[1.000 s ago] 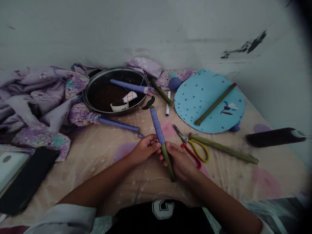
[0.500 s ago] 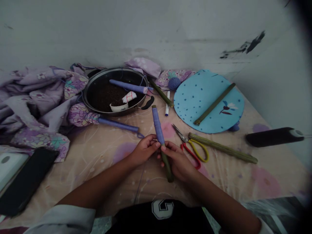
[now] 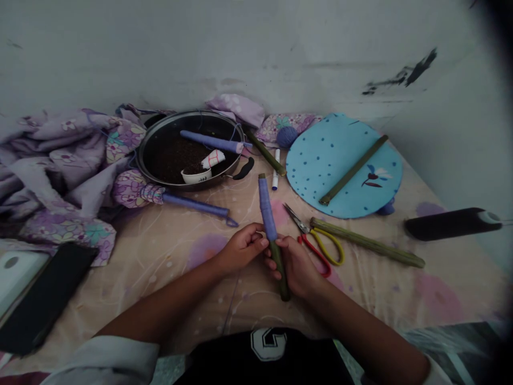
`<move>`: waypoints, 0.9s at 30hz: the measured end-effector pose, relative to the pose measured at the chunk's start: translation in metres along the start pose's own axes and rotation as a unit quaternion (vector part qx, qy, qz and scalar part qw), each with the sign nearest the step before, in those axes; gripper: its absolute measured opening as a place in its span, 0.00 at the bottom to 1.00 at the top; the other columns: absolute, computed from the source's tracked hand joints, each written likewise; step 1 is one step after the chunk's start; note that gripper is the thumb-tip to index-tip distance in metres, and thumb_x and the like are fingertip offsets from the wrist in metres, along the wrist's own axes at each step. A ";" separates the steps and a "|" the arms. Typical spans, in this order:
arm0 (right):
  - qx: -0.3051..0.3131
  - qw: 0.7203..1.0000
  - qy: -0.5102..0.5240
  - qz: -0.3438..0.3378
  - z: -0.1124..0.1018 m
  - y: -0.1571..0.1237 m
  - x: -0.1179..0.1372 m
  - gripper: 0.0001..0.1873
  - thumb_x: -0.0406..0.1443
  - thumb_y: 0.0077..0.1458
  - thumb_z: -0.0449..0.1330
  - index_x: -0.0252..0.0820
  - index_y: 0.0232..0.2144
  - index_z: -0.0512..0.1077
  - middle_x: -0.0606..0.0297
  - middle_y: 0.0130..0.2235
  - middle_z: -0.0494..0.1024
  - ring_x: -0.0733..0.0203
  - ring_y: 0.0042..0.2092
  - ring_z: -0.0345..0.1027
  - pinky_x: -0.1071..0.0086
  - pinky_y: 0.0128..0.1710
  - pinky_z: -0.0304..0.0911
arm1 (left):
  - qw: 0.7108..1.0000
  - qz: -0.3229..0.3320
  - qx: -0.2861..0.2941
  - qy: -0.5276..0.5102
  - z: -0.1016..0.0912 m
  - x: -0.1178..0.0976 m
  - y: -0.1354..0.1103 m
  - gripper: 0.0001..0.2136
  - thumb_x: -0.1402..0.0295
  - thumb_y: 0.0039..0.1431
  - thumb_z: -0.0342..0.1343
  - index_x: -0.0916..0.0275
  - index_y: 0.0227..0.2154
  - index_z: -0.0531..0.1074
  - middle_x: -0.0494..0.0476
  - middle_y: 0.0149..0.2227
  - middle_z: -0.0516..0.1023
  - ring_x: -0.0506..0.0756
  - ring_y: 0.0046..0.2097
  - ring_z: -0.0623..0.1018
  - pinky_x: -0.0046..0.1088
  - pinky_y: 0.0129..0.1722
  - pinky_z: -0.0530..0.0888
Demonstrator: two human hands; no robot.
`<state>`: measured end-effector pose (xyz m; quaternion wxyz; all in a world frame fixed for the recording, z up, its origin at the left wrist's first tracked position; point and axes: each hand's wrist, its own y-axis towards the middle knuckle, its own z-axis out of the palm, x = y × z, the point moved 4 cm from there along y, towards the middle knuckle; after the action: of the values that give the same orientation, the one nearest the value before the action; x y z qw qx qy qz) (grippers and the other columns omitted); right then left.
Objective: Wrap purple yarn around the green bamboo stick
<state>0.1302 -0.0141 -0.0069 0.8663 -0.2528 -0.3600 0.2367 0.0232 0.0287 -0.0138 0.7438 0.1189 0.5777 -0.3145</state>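
A green stick [image 3: 284,278], its upper half wound with purple yarn [image 3: 267,214], stands tilted in front of me. My right hand [image 3: 298,264] is closed around its bare lower part, just under the winding. My left hand [image 3: 245,248] is pinched at the winding's lower edge, close to the stick. A thin strand of yarn trails down from beneath it across the cloth; the exact grip is partly hidden. To the right of my hands lie scissors [image 3: 306,230] with one red and one yellow handle, blades apart.
Behind stands a dark pan [image 3: 188,185] holding brown grains, a small white cup [image 3: 196,176] and a purple-wrapped stick [image 3: 208,141]. A cloth-headed wrapped stick [image 3: 196,206] lies left. On the right are a blue round mat [image 3: 308,166], bare sticks [image 3: 368,243] and a marker [image 3: 276,171]. Phone [image 3: 48,299] at left.
The wrapped stick's top has swung slightly right. My right hand has shifted a little right along with it, and my left hand sits slightly farther from the stick.
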 end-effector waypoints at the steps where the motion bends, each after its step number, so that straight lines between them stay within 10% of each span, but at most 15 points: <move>1: 0.000 1.000 0.002 0.005 0.000 0.000 0.000 0.09 0.39 0.40 0.58 0.40 0.26 0.68 0.69 0.22 0.66 0.69 0.19 0.57 0.78 0.12 0.48 | 1.000 0.000 -0.002 0.002 0.000 0.000 0.000 0.18 0.58 0.53 0.58 0.66 0.40 0.65 0.51 0.26 0.72 0.49 0.29 0.74 0.23 0.30 0.69; 27: 0.015 0.998 -0.057 -0.031 -0.001 0.004 -0.006 0.10 0.40 0.47 0.52 0.38 0.25 0.67 0.69 0.19 0.68 0.69 0.16 0.56 0.73 0.16 0.57 | 0.998 -0.042 0.028 -0.043 0.003 0.002 0.000 0.17 0.57 0.51 0.59 0.65 0.35 0.64 0.50 0.22 0.73 0.51 0.23 0.76 0.24 0.23 0.72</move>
<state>0.1265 -0.0148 -0.0132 0.8551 -0.2148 -0.4124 0.2293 0.0259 0.0265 -0.0143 0.7506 0.1016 0.5403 -0.3665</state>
